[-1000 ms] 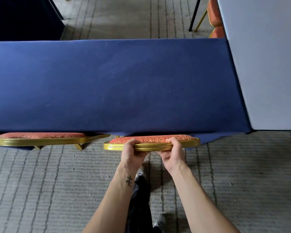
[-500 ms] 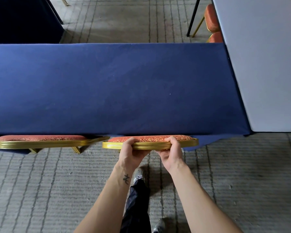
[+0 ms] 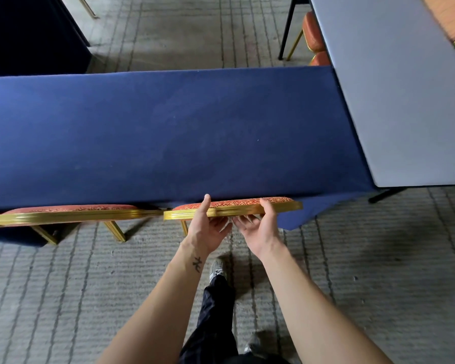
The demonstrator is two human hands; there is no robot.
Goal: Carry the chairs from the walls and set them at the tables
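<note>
A chair with a gold frame and a red patterned backrest (image 3: 237, 204) stands pushed against the near edge of the long table under a navy cloth (image 3: 168, 132). My left hand (image 3: 208, 229) and my right hand (image 3: 260, 229) are side by side at the chair's top rail. Both thumbs lie over the rail, and the fingers stretch out straight below it, palms toward me. The seat is hidden under the cloth.
A second matching chair (image 3: 71, 212) stands at the same table, just left. A bare grey table (image 3: 392, 101) adjoins on the right, with red chairs (image 3: 310, 30) beyond it. Another navy-covered table (image 3: 24, 30) is far left. Striped carpet (image 3: 63, 298) lies around my feet.
Both hands gripped the chair's top rail before; now the fingers have uncurled and lie straight under it. The view has risen slightly.
</note>
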